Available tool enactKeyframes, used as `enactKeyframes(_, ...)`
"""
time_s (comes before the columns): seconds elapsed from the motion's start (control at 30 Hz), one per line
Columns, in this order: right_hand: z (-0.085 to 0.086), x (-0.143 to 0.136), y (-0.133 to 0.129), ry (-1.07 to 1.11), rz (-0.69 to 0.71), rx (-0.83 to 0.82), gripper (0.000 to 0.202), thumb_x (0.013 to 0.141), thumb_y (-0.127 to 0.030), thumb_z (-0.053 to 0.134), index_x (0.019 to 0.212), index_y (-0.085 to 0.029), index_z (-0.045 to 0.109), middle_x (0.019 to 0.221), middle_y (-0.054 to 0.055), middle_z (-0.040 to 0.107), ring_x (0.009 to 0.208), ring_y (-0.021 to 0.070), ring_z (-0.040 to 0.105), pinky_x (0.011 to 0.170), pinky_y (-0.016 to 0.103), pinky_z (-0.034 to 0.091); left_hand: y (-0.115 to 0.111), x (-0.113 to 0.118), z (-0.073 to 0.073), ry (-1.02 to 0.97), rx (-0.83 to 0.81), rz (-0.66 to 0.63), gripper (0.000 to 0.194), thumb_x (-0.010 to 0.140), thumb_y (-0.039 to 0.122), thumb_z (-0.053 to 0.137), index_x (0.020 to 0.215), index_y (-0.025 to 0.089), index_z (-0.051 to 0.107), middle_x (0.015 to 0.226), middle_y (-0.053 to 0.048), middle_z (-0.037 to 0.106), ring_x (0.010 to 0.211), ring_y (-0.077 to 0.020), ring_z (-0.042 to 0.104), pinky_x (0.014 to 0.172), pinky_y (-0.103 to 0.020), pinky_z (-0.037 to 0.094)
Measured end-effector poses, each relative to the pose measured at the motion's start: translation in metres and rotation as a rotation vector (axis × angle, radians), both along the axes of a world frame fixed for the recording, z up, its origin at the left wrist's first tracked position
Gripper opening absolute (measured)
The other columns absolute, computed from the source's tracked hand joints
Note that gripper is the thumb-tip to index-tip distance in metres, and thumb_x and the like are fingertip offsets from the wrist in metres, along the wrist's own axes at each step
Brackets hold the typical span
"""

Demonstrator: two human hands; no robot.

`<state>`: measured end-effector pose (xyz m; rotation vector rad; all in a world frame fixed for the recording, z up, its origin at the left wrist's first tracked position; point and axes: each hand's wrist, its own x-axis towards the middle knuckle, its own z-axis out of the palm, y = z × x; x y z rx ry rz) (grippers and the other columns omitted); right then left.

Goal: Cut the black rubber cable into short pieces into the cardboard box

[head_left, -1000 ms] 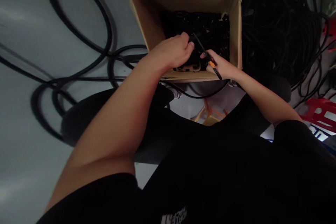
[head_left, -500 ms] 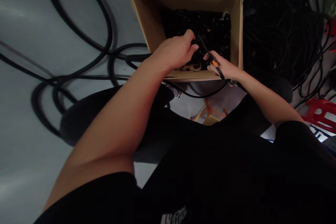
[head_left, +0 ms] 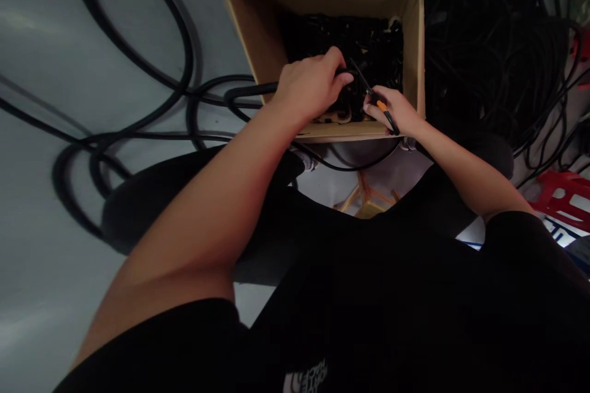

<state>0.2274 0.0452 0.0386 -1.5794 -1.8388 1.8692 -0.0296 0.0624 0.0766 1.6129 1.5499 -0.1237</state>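
Observation:
My left hand (head_left: 313,83) is closed around a black hose (head_left: 251,91) over the cardboard box (head_left: 362,131); a short end of it sticks out past the fingertips. In my right hand (head_left: 396,112) are scissors (head_left: 383,108) with orange and black handles, their blades pointing up and left, close to the hose end. Inside the box lie many small black pieces (head_left: 382,43), too dark to tell apart.
Black hose loops (head_left: 187,55) lie on the grey floor at the left. A large heap of black hose (head_left: 479,55) is right of the box. A red plastic item (head_left: 560,196) sits at far right, and a wooden frame (head_left: 369,206) stands below the box.
My left hand has shifted slightly right, with more hose showing at its fingertips and behind it. My right hand and the scissors have moved slightly right. The view has shifted a little.

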Motion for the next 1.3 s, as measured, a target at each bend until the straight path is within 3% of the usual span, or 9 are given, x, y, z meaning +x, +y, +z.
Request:
enactKeyframes(0.2, -0.001, 0.005, 0.007, 0.031, 0.057, -0.013, 0.049, 0.113, -0.061, 0.092, 0.115, -0.026, 0.058, 0.105, 0.003, 0.064, 0.096, 0.0211, 0.064, 0.082, 0.035, 0.071, 0.004, -0.001, -0.007, -0.138, -0.023, -0.054, 0.054, 0.128, 0.053, 0.047, 0.160, 0.027, 0.081, 0.151, -0.014, 0.089, 0.146, -0.0453, 0.078, 0.128, -0.059, 0.059)
enactKeyframes(0.37, 0.009, 0.008, 0.005, 0.016, 0.046, -0.036, 0.053, 0.117, -0.071, 0.088, 0.115, -0.027, 0.058, 0.101, 0.001, 0.059, 0.085, 0.0186, 0.058, 0.071, 0.032, 0.063, 0.011, -0.010, -0.008, -0.172, -0.038, -0.091, 0.065, 0.126, 0.048, 0.040, 0.167, 0.016, 0.079, 0.156, -0.016, 0.088, 0.140, -0.0369, 0.077, 0.133, -0.052, 0.056)
enactKeyframes(0.53, 0.004, 0.007, 0.006, 0.039, 0.081, -0.034, 0.059, 0.115, -0.079, 0.087, 0.120, -0.027, 0.060, 0.105, 0.003, 0.063, 0.090, 0.0213, 0.063, 0.075, 0.036, 0.067, 0.012, -0.010, 0.002, -0.098, -0.047, -0.092, 0.066, 0.126, 0.052, 0.039, 0.173, 0.024, 0.076, 0.161, -0.008, 0.090, 0.157, -0.0399, 0.070, 0.138, -0.053, 0.052)
enactKeyframes(0.7, 0.002, 0.006, 0.007, 0.009, 0.089, 0.021, 0.067, 0.113, -0.089, 0.084, 0.117, -0.026, 0.061, 0.108, 0.006, 0.067, 0.109, 0.0288, 0.070, 0.090, 0.041, 0.070, 0.006, 0.000, 0.007, -0.173, -0.138, -0.133, 0.068, 0.130, 0.054, 0.031, 0.161, 0.021, 0.081, 0.156, -0.012, 0.090, 0.146, -0.0336, 0.076, 0.134, -0.046, 0.055)
enactKeyframes(0.83, 0.007, 0.006, 0.004, -0.010, 0.085, 0.088, 0.070, 0.113, -0.094, 0.079, 0.111, -0.026, 0.060, 0.104, 0.005, 0.063, 0.105, 0.0271, 0.066, 0.086, 0.039, 0.065, 0.014, -0.011, 0.004, -0.165, -0.164, -0.119, 0.072, 0.130, 0.060, 0.031, 0.157, 0.020, 0.084, 0.147, -0.014, 0.092, 0.129, -0.0331, 0.076, 0.128, -0.051, 0.060)
enactKeyframes(0.93, 0.007, 0.006, 0.002, 0.001, 0.107, 0.088, 0.070, 0.113, -0.093, 0.079, 0.111, -0.026, 0.061, 0.099, 0.003, 0.061, 0.098, 0.0246, 0.062, 0.083, 0.037, 0.061, 0.019, -0.020, -0.001, -0.141, -0.158, -0.109, 0.075, 0.129, 0.068, 0.031, 0.156, 0.021, 0.083, 0.142, -0.010, 0.094, 0.128, -0.0323, 0.074, 0.126, -0.049, 0.062)
enactKeyframes(1.1, 0.005, 0.005, 0.006, 0.012, 0.154, 0.030, 0.064, 0.115, -0.086, 0.084, 0.114, -0.027, 0.060, 0.096, 0.001, 0.061, 0.095, 0.0235, 0.061, 0.083, 0.037, 0.062, 0.014, -0.015, -0.008, -0.176, -0.172, -0.182, 0.070, 0.124, 0.057, 0.035, 0.152, 0.019, 0.086, 0.140, -0.014, 0.094, 0.124, -0.0349, 0.077, 0.122, -0.054, 0.064)
enactKeyframes(1.2, 0.005, 0.006, 0.008, 0.020, 0.162, 0.000, 0.059, 0.116, -0.080, 0.085, 0.115, -0.027, 0.060, 0.095, 0.000, 0.061, 0.092, 0.0221, 0.061, 0.079, 0.034, 0.062, 0.011, -0.012, -0.009, -0.224, -0.207, -0.185, 0.081, 0.122, 0.073, 0.033, 0.150, 0.020, 0.087, 0.138, -0.015, 0.093, 0.125, -0.0379, 0.078, 0.124, -0.059, 0.063)
enactKeyframes(1.3, 0.007, 0.008, 0.006, 0.046, 0.115, -0.053, 0.059, 0.118, -0.079, 0.085, 0.117, -0.027, 0.058, 0.093, -0.002, 0.057, 0.082, 0.0194, 0.059, 0.071, 0.032, 0.059, 0.014, -0.019, -0.009, -0.247, -0.166, -0.086, 0.095, 0.116, 0.090, 0.031, 0.156, 0.022, 0.085, 0.149, -0.014, 0.093, 0.128, -0.0394, 0.076, 0.127, -0.063, 0.062)
